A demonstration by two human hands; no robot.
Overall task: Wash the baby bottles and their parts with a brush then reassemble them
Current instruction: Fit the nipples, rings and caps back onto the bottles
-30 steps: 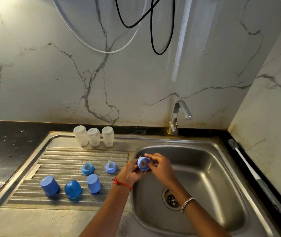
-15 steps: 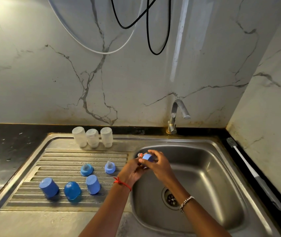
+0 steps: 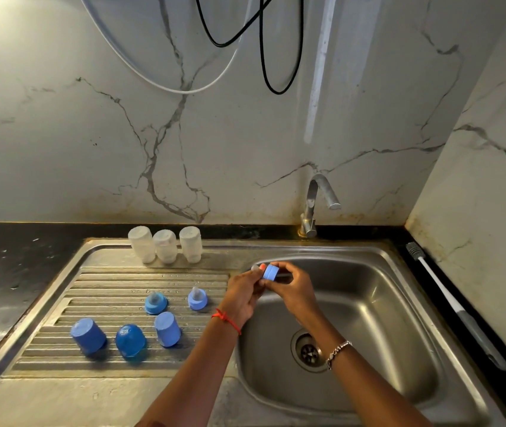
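Filling the right half of the steel unit, the sink basin (image 3: 378,349) lies beneath both hands, with the ribbed drainboard (image 3: 116,282) stretching off to its left; along the drainboard's back edge three clear bottles (image 3: 165,248) stand upside down, touching in a row, and nearer its front edge three blue caps (image 3: 128,337) rest mouth-down; between those rows sit two blue collars with teats (image 3: 174,300) pointing up, well apart from the bottles; on the dark counter past the basin's right rim lies the brush (image 3: 449,300), untouched. Over the basin's back-left corner the left hand (image 3: 241,298) and right hand (image 3: 291,291) are brought together, both pinching one small blue collar (image 3: 270,271) whose pale teat pokes out to the left; this looks like seating the teat into its ring. Judged from here, the main risk is a slip: wet fingers on a small smooth part could let it drop toward the open drain (image 3: 308,352); a teat pulled through unevenly could sit crooked and leak once screwed onto a bottle.
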